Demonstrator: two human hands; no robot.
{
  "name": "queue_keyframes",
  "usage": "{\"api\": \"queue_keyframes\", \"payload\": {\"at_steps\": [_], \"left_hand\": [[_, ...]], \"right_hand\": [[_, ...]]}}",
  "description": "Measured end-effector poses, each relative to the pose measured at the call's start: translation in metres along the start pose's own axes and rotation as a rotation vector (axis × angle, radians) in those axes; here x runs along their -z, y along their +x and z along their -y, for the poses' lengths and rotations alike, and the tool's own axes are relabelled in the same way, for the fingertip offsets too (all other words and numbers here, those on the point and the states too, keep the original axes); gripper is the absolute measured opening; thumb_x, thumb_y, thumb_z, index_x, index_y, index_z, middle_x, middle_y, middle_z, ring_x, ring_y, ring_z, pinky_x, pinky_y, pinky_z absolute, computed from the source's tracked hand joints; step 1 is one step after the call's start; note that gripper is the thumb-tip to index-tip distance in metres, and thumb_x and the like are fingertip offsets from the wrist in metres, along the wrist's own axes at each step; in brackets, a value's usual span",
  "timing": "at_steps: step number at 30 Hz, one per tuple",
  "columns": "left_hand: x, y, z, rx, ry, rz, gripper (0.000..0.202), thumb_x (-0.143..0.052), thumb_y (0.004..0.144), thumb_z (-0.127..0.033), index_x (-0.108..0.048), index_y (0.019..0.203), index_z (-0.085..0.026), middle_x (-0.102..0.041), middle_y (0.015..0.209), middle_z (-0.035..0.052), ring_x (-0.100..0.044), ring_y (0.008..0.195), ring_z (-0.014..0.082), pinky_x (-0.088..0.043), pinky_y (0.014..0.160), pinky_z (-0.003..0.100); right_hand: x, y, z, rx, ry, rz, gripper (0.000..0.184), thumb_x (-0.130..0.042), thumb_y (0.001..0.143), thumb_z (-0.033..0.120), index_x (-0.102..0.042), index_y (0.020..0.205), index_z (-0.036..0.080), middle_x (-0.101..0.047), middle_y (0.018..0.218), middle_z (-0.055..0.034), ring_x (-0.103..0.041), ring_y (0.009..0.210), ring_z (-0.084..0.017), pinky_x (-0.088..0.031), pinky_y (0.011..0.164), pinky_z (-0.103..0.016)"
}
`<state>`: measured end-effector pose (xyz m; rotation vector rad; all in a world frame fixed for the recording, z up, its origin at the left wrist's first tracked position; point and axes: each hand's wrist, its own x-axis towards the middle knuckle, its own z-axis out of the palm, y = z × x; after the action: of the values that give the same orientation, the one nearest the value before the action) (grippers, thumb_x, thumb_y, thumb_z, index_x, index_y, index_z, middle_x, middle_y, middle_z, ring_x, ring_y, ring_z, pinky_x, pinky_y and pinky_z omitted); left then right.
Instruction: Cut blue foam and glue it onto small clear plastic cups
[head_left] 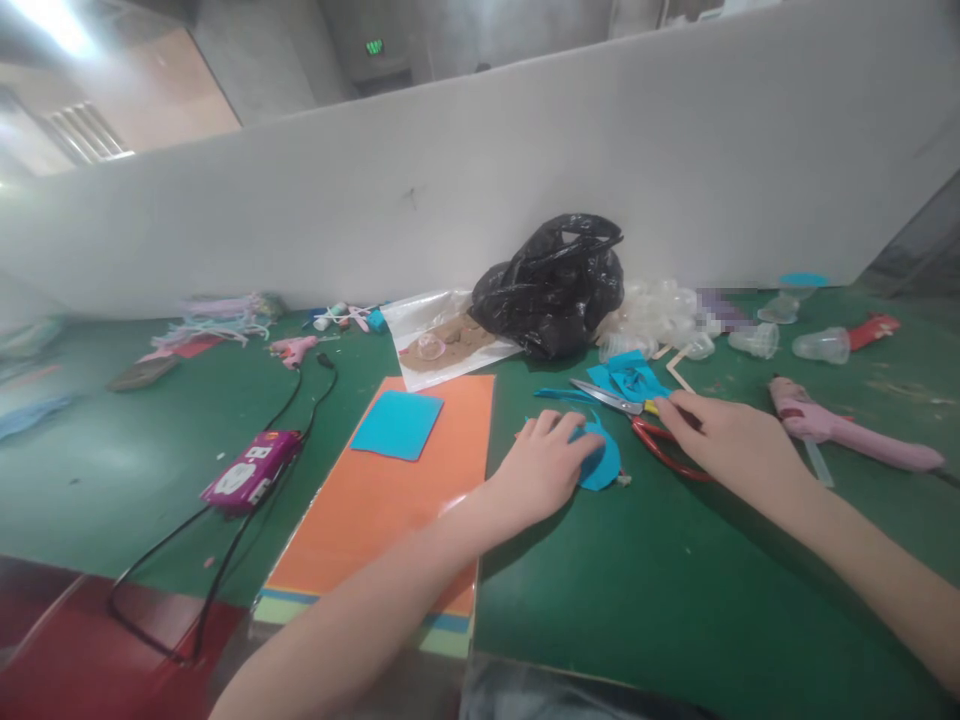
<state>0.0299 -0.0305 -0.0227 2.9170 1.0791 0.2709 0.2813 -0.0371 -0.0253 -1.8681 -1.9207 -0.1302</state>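
Blue disc [603, 466], centre-right, seems mid-positioning under spread left hand [547, 462]; right hand [724, 435] at scissors [609, 397]: grip unclear, likely needs firming.

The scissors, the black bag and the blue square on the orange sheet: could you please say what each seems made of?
Scissors: gleaming blades look metal; the smooth red handle is probably plastic.
Black bag: thin, glossy plastic, by its crinkles and highlights.
Blue square: matte, without sheen, perhaps felt or foam; blur leaves it open.
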Motion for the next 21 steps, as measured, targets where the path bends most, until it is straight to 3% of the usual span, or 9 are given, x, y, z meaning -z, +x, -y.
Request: {"api": "queue_keyframes", "payload": {"at_steps": [4, 7, 9, 11, 13, 15, 21], "left_hand": [[-0.001, 0.000, 0.001, -0.074, -0.026, 0.046, 0.044, -0.039, 0.097, -0.008, -0.057, 0.133, -0.026, -0.058, 0.133, 0.0066, -0.048, 0.114, 0.0270, -0.046, 0.094, 0.043], [-0.003, 0.000, 0.001, -0.080, -0.018, 0.044, 0.044, -0.039, 0.096, -0.008, -0.057, 0.132, -0.027, -0.059, 0.131, 0.0062, -0.049, 0.112, 0.0277, -0.046, 0.092, 0.044], [-0.004, 0.001, 0.000, -0.083, -0.005, 0.033, 0.041, -0.040, 0.097, -0.010, -0.058, 0.130, -0.026, -0.059, 0.129, 0.0062, -0.050, 0.111, 0.0281, -0.047, 0.090, 0.044], [-0.004, 0.002, -0.001, -0.080, 0.004, 0.023, 0.037, -0.041, 0.097, -0.012, -0.059, 0.127, -0.025, -0.060, 0.125, 0.0063, -0.050, 0.110, 0.0281, -0.047, 0.089, 0.044], [-0.004, 0.003, -0.003, -0.072, -0.003, 0.012, 0.034, -0.042, 0.098, -0.014, -0.060, 0.124, -0.025, -0.060, 0.120, 0.0068, -0.051, 0.107, 0.0267, -0.047, 0.088, 0.042], [-0.001, 0.003, -0.005, -0.066, -0.016, 0.003, 0.031, -0.042, 0.099, -0.017, -0.060, 0.123, -0.024, -0.060, 0.117, 0.0071, -0.051, 0.103, 0.0250, -0.047, 0.087, 0.040], [0.005, 0.003, -0.009, -0.089, -0.016, -0.031, 0.027, -0.042, 0.102, -0.025, -0.061, 0.121, -0.022, -0.061, 0.116, 0.0073, -0.050, 0.102, 0.0245, -0.046, 0.089, 0.041]], "right_hand": [[-0.002, 0.003, -0.004, -0.018, 0.015, 0.012, 0.042, -0.038, 0.093, 0.055, -0.052, 0.068, 0.025, -0.061, 0.058, -0.0030, -0.058, 0.054, -0.022, -0.032, 0.053, -0.030], [0.000, 0.018, -0.005, -0.010, 0.029, 0.017, 0.033, -0.042, 0.095, 0.048, -0.064, 0.084, 0.026, -0.070, 0.070, -0.0037, -0.065, 0.061, -0.024, -0.039, 0.055, -0.031], [0.000, 0.036, -0.003, 0.093, 0.021, -0.031, 0.031, -0.042, 0.098, 0.042, -0.068, 0.104, 0.025, -0.077, 0.094, -0.0058, -0.071, 0.078, -0.026, -0.045, 0.063, -0.033], [0.000, 0.058, 0.000, 0.253, -0.076, -0.062, 0.036, -0.038, 0.103, 0.033, -0.068, 0.118, 0.022, -0.075, 0.116, -0.0091, -0.071, 0.095, -0.026, -0.049, 0.073, -0.034], [-0.004, 0.081, 0.003, 0.418, -0.301, -0.029, 0.039, -0.035, 0.103, 0.025, -0.066, 0.125, 0.017, -0.072, 0.122, -0.0130, -0.069, 0.101, -0.028, -0.049, 0.080, -0.037], [-0.009, 0.100, 0.006, 0.464, -0.368, -0.002, 0.039, -0.040, 0.103, 0.027, -0.066, 0.130, 0.018, -0.072, 0.118, -0.0147, -0.067, 0.104, -0.032, -0.047, 0.085, -0.041], [-0.026, 0.125, 0.000, 0.471, -0.479, 0.058, 0.028, -0.051, 0.097, 0.023, -0.074, 0.112, 0.018, -0.071, 0.115, -0.0177, -0.064, 0.106, -0.035, -0.044, 0.086, -0.044]]}}
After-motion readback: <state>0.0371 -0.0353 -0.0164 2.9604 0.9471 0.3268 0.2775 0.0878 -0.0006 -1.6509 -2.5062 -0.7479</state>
